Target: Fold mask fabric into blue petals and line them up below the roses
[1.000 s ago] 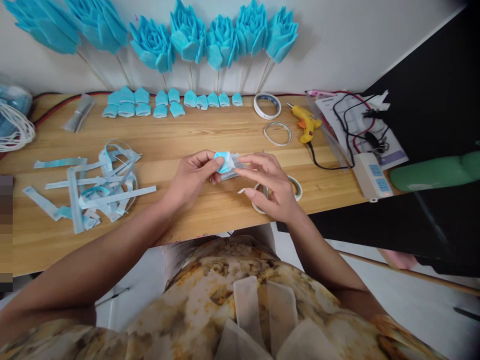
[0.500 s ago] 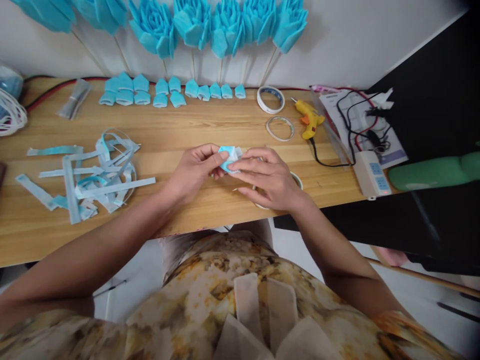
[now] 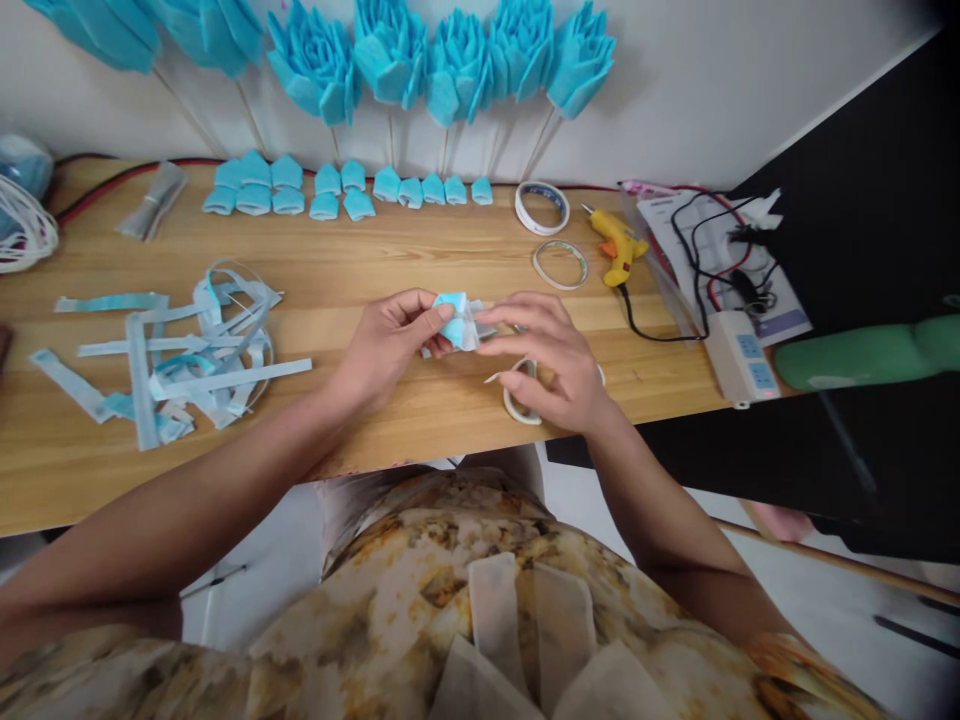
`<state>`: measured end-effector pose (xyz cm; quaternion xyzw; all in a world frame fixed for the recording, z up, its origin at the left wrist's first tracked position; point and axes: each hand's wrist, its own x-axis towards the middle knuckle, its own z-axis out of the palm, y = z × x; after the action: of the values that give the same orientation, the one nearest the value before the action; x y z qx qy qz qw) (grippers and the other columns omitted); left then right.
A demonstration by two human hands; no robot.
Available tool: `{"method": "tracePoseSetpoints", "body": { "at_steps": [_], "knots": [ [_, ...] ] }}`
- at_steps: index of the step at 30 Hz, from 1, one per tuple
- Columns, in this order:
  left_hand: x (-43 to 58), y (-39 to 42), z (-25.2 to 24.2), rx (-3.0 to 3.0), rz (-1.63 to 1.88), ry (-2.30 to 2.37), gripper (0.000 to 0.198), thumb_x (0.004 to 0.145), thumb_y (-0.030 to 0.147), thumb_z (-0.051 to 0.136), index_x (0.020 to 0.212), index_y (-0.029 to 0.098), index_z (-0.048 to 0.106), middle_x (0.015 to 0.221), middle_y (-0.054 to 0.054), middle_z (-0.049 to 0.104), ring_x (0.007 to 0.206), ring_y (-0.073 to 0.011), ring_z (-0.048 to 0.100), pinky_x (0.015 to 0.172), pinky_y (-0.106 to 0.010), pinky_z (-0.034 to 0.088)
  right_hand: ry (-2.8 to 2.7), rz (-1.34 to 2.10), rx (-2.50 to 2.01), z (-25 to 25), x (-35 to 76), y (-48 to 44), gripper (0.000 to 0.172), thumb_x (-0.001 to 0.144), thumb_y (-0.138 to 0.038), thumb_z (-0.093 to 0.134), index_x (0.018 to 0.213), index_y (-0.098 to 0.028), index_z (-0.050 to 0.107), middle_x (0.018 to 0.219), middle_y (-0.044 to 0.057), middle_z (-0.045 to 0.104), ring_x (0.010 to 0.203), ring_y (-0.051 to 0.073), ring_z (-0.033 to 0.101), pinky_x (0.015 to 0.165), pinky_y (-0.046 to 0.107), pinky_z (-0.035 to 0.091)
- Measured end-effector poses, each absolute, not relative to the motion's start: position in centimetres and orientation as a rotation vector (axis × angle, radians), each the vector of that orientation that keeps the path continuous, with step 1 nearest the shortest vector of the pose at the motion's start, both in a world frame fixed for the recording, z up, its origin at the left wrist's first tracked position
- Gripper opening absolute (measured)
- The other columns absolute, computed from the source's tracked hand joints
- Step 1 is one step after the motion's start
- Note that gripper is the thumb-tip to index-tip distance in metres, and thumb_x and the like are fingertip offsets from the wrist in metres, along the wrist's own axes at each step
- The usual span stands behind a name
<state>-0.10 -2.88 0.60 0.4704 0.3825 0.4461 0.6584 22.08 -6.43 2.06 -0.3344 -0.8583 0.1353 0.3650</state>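
A small folded piece of blue fabric [image 3: 451, 328] with a pale, filmy edge is pinched between the thumb and fingers of my left hand [image 3: 390, 345]. Beside its pale right edge is my right hand [image 3: 556, 360], fingers apart and stretched toward the piece; whether the fingertips touch it is hard to tell. A roll of tape [image 3: 519, 408] lies under my right hand, partly covered by it. Similar folded blue pieces [image 3: 253, 198] stand in groups along the back of the wooden table [image 3: 360, 260].
Cut light-blue strips [image 3: 217, 380] lie heaped at left. Blue fabric flowers [image 3: 313, 65] on sticks lean against the wall. Toward the right are a tape roll [image 3: 541, 210], a thin ring [image 3: 559, 264], a yellow glue gun [image 3: 616, 248], a power strip [image 3: 742, 355] and a green bottle [image 3: 862, 352].
My right hand has shifted slightly right, its fingers spreading away from the blue piece, so more of the pale edge and the tape roll below shows. My left hand keeps its hold.
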Motion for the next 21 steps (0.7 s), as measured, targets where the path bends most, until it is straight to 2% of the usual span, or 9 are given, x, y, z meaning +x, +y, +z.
{"method": "tracePoseSetpoints", "body": {
  "at_steps": [4, 8, 12, 21],
  "knots": [
    [-0.1, -2.9, 0.7, 1.09, 1.012, 0.902, 0.029, 0.081, 0.045, 0.084, 0.075, 0.019, 0.073, 0.066, 0.0, 0.069, 0.06, -0.0124, 0.061, 0.062, -0.026, 0.049, -2.042, 0.465, -0.923, 2.5, 21.7, -7.3, 0.027, 0.103, -0.042, 0.055, 0.121, -0.03, 0.071, 0.123, 0.006, 0.074, 0.115, 0.027, 0.066, 0.103, 0.051, 0.051],
    [-0.2, -3.0, 0.8, 1.125, 1.018, 0.911, 0.032, 0.08, 0.048, 0.085, 0.076, 0.019, 0.073, 0.066, 0.0, 0.069, 0.061, -0.0123, 0.061, 0.063, -0.026, 0.05, -2.115, 0.388, -0.95, 1.6, 20.6, -7.7, 0.034, 0.102, -0.038, 0.058, 0.133, -0.028, 0.067, 0.128, 0.009, 0.071, 0.118, 0.027, 0.064, 0.105, 0.051, 0.049],
    [-0.2, -3.0, 0.9, 1.171, 1.034, 0.873, 0.037, 0.077, 0.053, 0.086, 0.077, 0.019, 0.074, 0.066, 0.0, 0.069, 0.061, -0.0125, 0.061, 0.063, -0.026, 0.05, -2.182, 0.239, -0.934, 0.7, 19.9, -7.6, 0.033, 0.1, -0.037, 0.062, 0.131, -0.027, 0.07, 0.13, 0.011, 0.07, 0.119, 0.028, 0.063, 0.108, 0.054, 0.046],
    [-0.3, -3.1, 0.9, 1.228, 1.008, 0.887, 0.038, 0.079, 0.055, 0.083, 0.079, 0.018, 0.074, 0.068, -0.001, 0.07, 0.063, -0.0124, 0.063, 0.064, -0.025, 0.051, -2.205, 0.112, -0.927, 1.0, 19.7, -7.5, 0.035, 0.1, -0.036, 0.062, 0.131, -0.021, 0.068, 0.125, 0.011, 0.072, 0.112, 0.027, 0.064, 0.101, 0.051, 0.048]
  ]
}}
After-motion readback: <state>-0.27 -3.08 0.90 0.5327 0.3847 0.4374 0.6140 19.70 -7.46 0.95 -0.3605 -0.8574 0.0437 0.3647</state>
